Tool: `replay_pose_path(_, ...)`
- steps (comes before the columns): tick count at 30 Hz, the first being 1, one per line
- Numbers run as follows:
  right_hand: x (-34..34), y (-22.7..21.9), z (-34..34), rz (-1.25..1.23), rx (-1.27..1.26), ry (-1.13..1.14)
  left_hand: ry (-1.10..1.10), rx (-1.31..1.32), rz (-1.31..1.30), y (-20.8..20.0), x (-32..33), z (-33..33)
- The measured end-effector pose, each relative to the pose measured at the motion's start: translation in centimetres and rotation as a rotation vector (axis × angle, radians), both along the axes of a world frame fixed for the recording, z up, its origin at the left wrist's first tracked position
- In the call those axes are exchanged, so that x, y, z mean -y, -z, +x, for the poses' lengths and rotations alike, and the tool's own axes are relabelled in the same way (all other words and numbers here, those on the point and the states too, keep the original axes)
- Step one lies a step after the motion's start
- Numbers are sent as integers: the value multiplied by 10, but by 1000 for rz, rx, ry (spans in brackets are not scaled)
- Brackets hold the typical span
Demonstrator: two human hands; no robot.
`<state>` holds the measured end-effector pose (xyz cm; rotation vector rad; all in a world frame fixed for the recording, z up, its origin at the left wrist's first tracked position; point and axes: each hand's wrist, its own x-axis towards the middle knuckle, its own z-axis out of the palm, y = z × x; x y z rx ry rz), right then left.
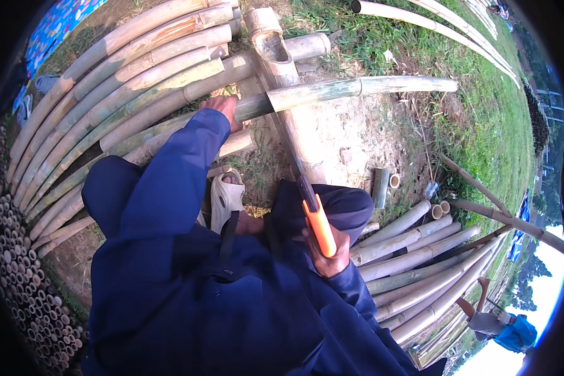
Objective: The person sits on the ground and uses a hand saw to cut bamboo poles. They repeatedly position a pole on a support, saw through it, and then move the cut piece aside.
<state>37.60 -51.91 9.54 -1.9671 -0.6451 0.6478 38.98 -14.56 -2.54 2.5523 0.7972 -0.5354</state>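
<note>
My right hand (332, 254) is wrapped round the orange handle of a hand saw (320, 225). The saw's thin dark blade stretches away from me and meets a greenish bamboo pole (370, 86) near my left hand. That pole lies crosswise over a thick bamboo post (297, 125) on the ground. Just left of the blade, my left hand (227, 109) is closed round the pole, with its fingers partly hidden by the sleeve and wrist. Whether the blade has cut into the pole is too small to tell.
Long bamboo poles (116, 69) lie side by side at the left; more poles (420, 250) are stacked at the right. Short cut pieces (380, 188) sit on the dirt. Many pole ends (28, 282) fill the lower left. A person in blue (514, 332) is far right.
</note>
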Motion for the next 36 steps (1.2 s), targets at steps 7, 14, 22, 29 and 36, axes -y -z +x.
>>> replay_pose_path(7,-31,30,23,47,47,34,57,8,6,7,-7,9)
replay_pose_path(14,26,-7,-14,-37,22,9,72,-91,-29,9,12,-7)
replay_pose_path(22,-19,22,15,-45,-79,14,46,88,-53,14,15,-14)
replay_pose_path(29,22,-4,-5,-97,23,26,38,34,-5,14,18,-10)
replay_pose_path(36,-5,43,-9,15,-90,84,516,608,281,60,-2,-14)
